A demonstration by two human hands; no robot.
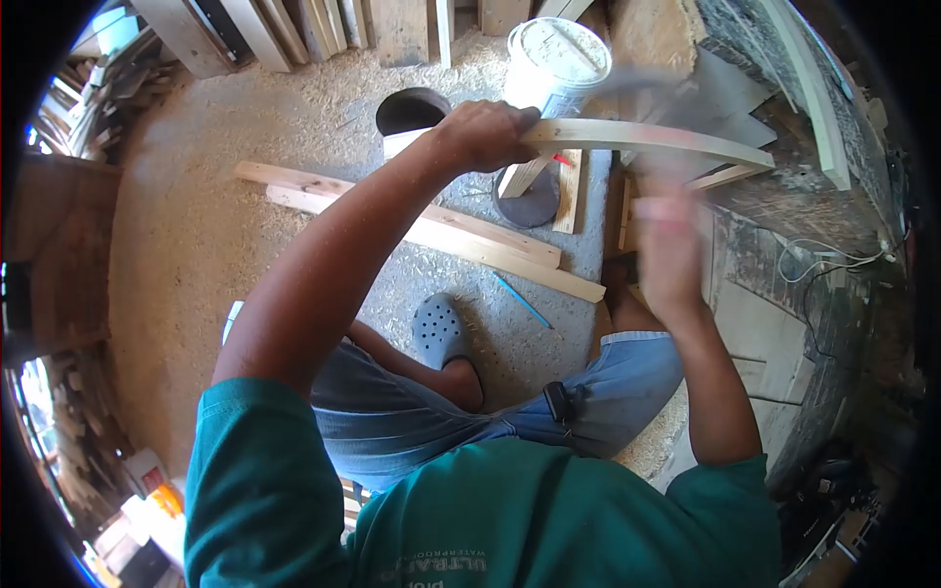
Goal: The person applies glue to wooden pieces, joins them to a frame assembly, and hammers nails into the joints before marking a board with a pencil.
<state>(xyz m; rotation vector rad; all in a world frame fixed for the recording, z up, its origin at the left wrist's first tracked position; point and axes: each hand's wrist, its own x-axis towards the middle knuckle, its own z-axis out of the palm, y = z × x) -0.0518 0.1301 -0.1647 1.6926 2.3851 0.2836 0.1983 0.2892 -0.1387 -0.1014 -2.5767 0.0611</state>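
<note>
My left hand (487,135) is closed around a long pale wooden strip (588,133), which runs across in front of me and curves in the wide lens. My right hand (671,250) is smeared by motion but wrapped round a handle; above it a dark blurred head suggests a hammer (652,83). Under the strip, a short wooden block (524,176) stands slanted on a dark round disc (527,208). A small red object (563,159) shows beside the block. Another wooden piece (730,177) meets the strip's right end.
Two wooden battens (490,245) lie on the shaving-strewn floor, with a blue pencil (521,299) nearby. A white lidded bucket (559,59) stands beyond the strip, left of it a dark round opening (412,110). Boards (402,34) lean at the back. A clog (441,328) covers one foot.
</note>
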